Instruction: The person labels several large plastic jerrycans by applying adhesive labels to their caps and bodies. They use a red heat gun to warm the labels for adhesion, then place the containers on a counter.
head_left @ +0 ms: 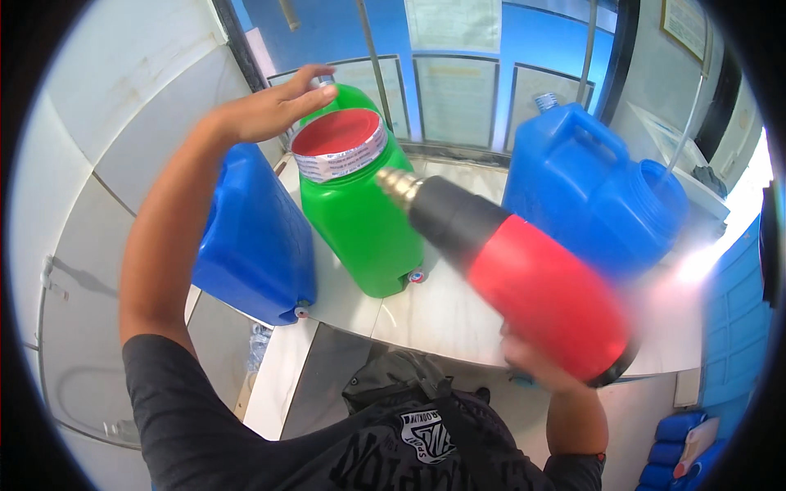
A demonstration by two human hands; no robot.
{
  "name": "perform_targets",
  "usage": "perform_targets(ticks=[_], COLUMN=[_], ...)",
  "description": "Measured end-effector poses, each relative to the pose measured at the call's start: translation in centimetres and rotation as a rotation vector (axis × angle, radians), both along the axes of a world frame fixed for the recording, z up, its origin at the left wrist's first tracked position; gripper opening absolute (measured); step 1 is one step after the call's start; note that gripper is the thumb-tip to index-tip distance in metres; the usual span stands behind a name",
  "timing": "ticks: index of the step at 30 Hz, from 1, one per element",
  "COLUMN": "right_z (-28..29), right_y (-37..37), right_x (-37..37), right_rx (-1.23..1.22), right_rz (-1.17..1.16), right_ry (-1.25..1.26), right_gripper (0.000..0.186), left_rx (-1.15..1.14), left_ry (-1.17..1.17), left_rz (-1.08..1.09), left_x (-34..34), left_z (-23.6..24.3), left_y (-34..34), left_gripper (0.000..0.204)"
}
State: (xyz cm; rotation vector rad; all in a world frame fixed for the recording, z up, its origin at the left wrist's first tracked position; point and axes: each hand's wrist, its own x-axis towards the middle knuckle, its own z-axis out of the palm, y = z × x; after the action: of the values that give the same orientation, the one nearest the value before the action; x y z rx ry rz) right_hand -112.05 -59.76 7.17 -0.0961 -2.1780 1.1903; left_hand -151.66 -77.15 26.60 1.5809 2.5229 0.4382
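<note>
A green plastic water jug (357,221) stands on the counter in front of me. Its wide mouth has a red lid (337,131), with a printed whitish seal band (344,162) around the rim. My left hand (278,110) reaches over the back of the jug, thumb and fingers closed around its small cap (326,80). In my right hand (528,356) is a red and black heat gun (532,278), gripped by its handle, which is mostly hidden behind the body. The metal nozzle points up and left, just right of the seal band.
A blue jug (258,237) stands left of the green one, partly behind my left arm. At the right, another blue jug (565,180) has its wide mouth uncovered. The white counter (401,323) meets a window (454,106) at the back. Blue containers (671,450) lie low at right.
</note>
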Motion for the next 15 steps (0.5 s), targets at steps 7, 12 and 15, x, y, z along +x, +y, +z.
perform_targets(ticks=[7, 12, 15], right_z=[-0.9, -0.3, 0.5], right_y=[0.7, 0.5, 0.1], right_x=[1.1, 1.0, 0.7], right_rx=[-0.352, 0.347, 0.092], right_rz=[-0.061, -0.117, -0.127], right_ry=[-0.243, -0.059, -0.111], right_gripper=[0.018, 0.021, 0.023], left_rx=[-0.149, 0.069, 0.021], left_ry=[-0.075, 0.016, 0.098], left_rz=[0.161, 0.005, -0.050], left_x=[0.7, 0.5, 0.0], left_z=[0.4, -0.2, -0.5], left_y=[0.9, 1.4, 1.9], left_gripper=[0.073, 0.069, 0.066])
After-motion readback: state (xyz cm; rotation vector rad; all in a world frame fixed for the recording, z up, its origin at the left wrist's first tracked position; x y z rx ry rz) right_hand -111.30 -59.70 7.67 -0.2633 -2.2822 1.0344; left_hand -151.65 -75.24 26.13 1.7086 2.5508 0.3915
